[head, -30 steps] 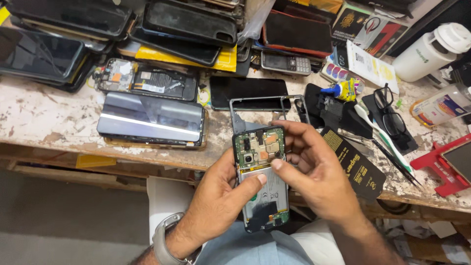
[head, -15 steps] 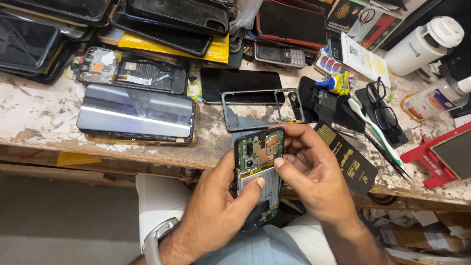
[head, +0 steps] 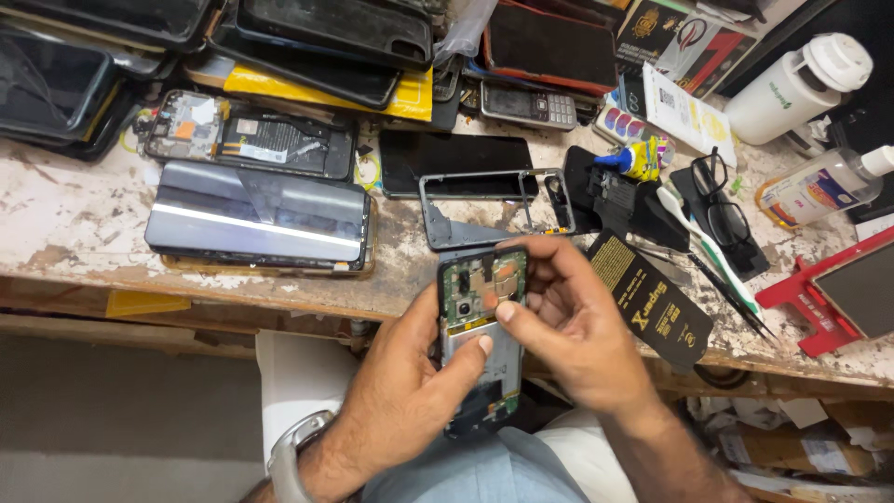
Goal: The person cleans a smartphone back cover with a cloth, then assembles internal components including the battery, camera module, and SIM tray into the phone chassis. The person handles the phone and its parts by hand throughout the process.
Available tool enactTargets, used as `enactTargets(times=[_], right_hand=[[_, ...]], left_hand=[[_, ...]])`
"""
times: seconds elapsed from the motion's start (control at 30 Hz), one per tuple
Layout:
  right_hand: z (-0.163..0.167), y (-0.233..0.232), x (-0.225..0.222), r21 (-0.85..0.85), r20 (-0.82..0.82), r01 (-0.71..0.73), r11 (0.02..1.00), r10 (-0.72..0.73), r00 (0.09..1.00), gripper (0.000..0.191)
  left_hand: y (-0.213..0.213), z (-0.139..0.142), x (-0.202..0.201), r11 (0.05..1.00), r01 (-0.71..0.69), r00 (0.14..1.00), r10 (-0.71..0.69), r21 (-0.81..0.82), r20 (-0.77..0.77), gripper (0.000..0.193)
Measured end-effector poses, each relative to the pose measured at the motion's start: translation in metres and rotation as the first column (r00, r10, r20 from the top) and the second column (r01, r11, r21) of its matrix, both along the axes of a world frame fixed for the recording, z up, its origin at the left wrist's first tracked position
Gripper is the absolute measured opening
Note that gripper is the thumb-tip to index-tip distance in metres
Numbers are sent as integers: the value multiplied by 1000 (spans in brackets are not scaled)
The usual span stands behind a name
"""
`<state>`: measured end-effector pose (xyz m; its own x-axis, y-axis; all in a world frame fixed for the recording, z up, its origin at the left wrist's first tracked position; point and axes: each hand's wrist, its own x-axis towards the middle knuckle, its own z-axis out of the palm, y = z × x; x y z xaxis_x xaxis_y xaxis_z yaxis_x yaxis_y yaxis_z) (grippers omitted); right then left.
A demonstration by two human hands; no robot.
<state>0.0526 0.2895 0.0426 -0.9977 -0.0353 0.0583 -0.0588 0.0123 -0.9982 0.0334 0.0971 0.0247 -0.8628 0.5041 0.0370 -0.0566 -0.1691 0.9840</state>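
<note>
Held thing: an opened smartphone with its back cover off, green circuit board and silver battery exposed, is held upright above the lap, just in front of the workbench edge.
Left hand: the left hand is wrapped around the phone's left side from below; its thumb is pressed flat on the battery area and the other fingers are closed behind the body.
Right hand: the right hand is set against the phone's right edge; its thumb tip is laid on the seam under the circuit board, and the fingers are curled together over the top right corner.
Wrist: a silver metal wristwatch is worn on the left wrist.
Bench: a worn, paint-chipped wooden workbench is seen beyond the hands.
Just behind the phone: a grey plastic phone middle frame is laid flat on the bench.
Left of the frame: a large dark glossy phone lying face down is placed.
Right side: a black card packet with gold print, black-rimmed spectacles and a white plastic bottle are spread.
</note>
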Motion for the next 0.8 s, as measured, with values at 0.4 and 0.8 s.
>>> enactTargets(times=[0.4, 0.8], right_hand=[[-6, -10, -3, -89, 50, -3, 996, 8, 999, 49], [2, 2, 0, -99, 16, 60, 993, -58, 998, 47]], left_hand=[[0, -11, 0, 999, -35, 999, 35, -21, -15, 35], [0, -18, -6, 993, 45, 997, -53, 113, 62, 43]])
